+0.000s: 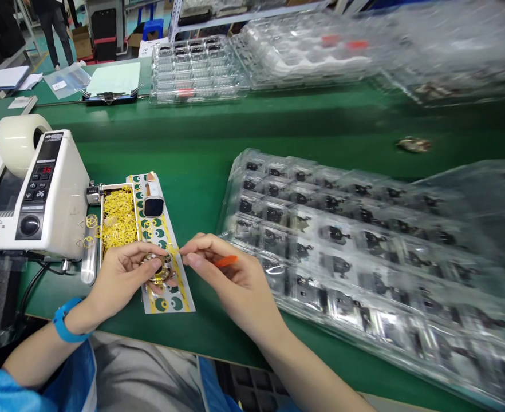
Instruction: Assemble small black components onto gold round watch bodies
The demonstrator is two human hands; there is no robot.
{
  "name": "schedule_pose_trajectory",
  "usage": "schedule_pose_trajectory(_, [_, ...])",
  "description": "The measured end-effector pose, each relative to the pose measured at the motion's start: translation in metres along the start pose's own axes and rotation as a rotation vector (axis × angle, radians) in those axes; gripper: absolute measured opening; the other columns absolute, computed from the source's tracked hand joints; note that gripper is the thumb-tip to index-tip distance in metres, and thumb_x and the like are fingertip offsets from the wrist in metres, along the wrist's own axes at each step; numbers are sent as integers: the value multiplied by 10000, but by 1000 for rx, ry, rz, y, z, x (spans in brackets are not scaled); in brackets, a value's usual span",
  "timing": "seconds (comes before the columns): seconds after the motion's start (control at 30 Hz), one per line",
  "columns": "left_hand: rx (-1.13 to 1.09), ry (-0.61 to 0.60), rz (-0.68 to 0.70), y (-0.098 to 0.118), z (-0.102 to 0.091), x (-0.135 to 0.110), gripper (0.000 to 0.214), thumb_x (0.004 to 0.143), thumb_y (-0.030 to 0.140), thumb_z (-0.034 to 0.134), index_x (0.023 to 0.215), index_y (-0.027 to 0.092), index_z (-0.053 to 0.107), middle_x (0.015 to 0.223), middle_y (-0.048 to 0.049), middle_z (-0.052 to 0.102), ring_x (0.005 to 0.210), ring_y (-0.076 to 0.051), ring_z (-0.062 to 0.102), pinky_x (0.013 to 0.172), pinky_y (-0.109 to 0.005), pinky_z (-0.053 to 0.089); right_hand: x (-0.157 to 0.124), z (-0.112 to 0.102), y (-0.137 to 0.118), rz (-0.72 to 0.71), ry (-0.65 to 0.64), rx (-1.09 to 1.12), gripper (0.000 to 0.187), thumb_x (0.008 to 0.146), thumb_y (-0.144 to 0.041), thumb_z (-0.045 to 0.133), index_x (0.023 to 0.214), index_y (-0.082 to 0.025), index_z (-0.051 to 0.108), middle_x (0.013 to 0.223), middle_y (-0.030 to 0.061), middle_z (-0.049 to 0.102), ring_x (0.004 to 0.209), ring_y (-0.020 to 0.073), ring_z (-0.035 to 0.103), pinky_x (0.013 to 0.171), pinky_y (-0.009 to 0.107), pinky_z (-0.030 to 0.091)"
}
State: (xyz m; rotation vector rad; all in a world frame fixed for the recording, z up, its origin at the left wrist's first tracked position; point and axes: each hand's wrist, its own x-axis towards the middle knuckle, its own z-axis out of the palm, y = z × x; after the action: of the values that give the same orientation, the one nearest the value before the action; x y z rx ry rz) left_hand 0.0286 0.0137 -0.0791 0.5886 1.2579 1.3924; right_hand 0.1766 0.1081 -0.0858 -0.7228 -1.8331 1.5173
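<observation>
My left hand is closed around a small round gold-coloured part, held just above a sticker sheet with yellow and green shapes. My right hand is pinched at the part's right edge, thumb and forefinger together on a thin yellow strip. An orange tool lies across its fingers. A smartwatch body with a dark screen rests on the upper part of the sheet.
A white tape dispenser with a tape roll stands at the left, beside a tray of yellow rings. Clear blister trays of small black parts fill the right. More trays and a clipboard lie farther back on the green table.
</observation>
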Motion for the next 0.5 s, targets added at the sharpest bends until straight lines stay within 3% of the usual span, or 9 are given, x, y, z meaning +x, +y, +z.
schedule_pose_trajectory(0.13, [-33, 120, 114, 11, -8, -1, 190, 731, 306, 816, 834, 173, 727, 647, 3, 715, 554, -171, 722, 437, -192, 554, 2, -4, 2, -16, 85, 49, 229, 895, -386, 576, 777, -209, 661, 665, 8, 574, 566, 127, 471, 498, 250, 389])
schedule_pose_trajectory(0.23, [-56, 242, 185, 18, -17, -9, 232, 725, 303, 822, 889, 176, 717, 669, -10, 743, 586, -184, 735, 449, -196, 562, 4, -9, 8, 53, 148, 110, 261, 909, -417, 536, 857, -205, 679, 714, 16, 578, 547, 119, 434, 466, 252, 371])
schedule_pose_trajectory(0.37, [-72, 320, 132, 8, -28, -37, 269, 734, 323, 825, 926, 165, 724, 696, -30, 771, 605, -179, 747, 474, -182, 573, 6, -12, 26, 188, 12, 57, 301, 899, -336, 537, 1165, -224, 621, 899, 35, 633, 516, 105, 444, 428, 249, 392])
schedule_pose_trajectory(0.43, [-65, 355, 72, -5, -33, -56, 274, 731, 336, 831, 903, 151, 725, 693, -40, 774, 604, -181, 749, 464, -173, 564, 7, -11, 35, 150, -24, -72, 413, 911, -313, 501, 1314, -228, 535, 994, 64, 654, 625, 143, 566, 527, 284, 497])
schedule_pose_trajectory(0.5, [-54, 397, 18, -19, -37, -72, 310, 714, 369, 840, 878, 135, 721, 673, -49, 768, 584, -190, 746, 437, -173, 546, 8, -8, 42, 44, 22, -302, 474, 933, -303, 464, 1394, -194, 464, 1136, 125, 639, 887, 219, 644, 728, 379, 565])
